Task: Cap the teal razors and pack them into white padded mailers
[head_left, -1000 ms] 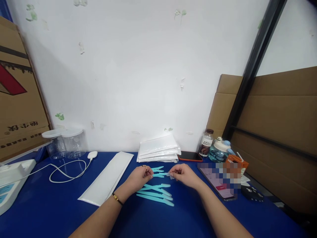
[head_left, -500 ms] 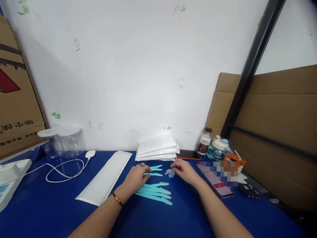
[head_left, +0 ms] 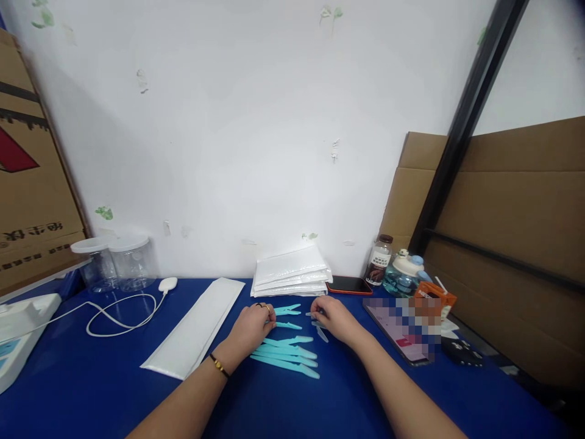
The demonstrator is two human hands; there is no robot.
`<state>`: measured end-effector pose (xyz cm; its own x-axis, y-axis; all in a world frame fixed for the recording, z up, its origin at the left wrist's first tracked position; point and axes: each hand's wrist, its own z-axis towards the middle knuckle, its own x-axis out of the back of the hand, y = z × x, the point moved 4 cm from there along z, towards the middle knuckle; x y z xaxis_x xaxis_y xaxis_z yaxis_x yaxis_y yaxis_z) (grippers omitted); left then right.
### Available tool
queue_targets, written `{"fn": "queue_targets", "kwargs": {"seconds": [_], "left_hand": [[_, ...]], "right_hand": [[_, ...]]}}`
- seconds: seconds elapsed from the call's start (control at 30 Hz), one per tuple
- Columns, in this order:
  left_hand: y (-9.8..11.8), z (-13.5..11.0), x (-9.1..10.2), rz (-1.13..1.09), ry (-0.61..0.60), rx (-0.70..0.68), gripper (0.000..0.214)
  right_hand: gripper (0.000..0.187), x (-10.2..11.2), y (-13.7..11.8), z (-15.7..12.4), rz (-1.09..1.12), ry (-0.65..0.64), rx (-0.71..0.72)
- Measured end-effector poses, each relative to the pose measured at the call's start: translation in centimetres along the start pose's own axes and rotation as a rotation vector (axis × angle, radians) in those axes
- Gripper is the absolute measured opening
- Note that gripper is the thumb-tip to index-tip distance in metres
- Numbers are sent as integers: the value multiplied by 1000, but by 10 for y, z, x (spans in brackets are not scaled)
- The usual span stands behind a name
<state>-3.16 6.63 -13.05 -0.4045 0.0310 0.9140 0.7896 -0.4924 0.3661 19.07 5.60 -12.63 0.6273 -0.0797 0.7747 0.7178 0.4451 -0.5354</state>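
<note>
Several light blue plastic razor-like sticks [head_left: 286, 356] lie in a row on the blue table [head_left: 105, 378]. My left hand [head_left: 253, 326], with a ring and a gold bracelet, rests curled by the handle end of one blue stick [head_left: 289, 325] that lies above the row. Another blue stick [head_left: 287, 310] lies just behind it. My right hand [head_left: 333, 317] is curled, its fingertips pinching a small clear plastic cap [head_left: 320, 331] near that stick's tip.
A long white padded envelope [head_left: 195, 332] lies to the left, a stack of white envelopes [head_left: 291, 273] at the back. Clear jars [head_left: 116, 262], a white cable [head_left: 121, 308], a white device [head_left: 18, 332], phones [head_left: 350, 285], bottles [head_left: 402, 274] and cardboard [head_left: 512, 231] surround the work spot.
Both hands came down to the table. The blue stick held up between them now lies by my left hand. My right hand drew the clear cap away from it.
</note>
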Motion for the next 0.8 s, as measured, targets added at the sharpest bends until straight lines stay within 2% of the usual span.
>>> {"fn": "queue_targets", "kwargs": {"seconds": [0.1, 0.17, 0.27, 0.33, 0.5, 0.8], "left_hand": [[0, 0, 2, -135, 22, 1, 9], [-1, 1, 2, -276, 31, 15, 12], [-3, 3, 0, -448, 42, 26, 16], [-3, 4, 0, -507, 51, 27, 17], [-2, 4, 1, -544, 57, 37, 18], [8, 1, 2, -542, 4, 16, 18]], "right_hand": [[14, 1, 6, 0, 262, 76, -82], [23, 0, 6, -1, 476, 78, -141], [28, -3, -2, -2, 776, 83, -193], [31, -3, -7, -2, 899, 125, -205], [30, -6, -7, -1, 924, 178, -206], [31, -17, -15, -3, 809, 68, -223]]}}
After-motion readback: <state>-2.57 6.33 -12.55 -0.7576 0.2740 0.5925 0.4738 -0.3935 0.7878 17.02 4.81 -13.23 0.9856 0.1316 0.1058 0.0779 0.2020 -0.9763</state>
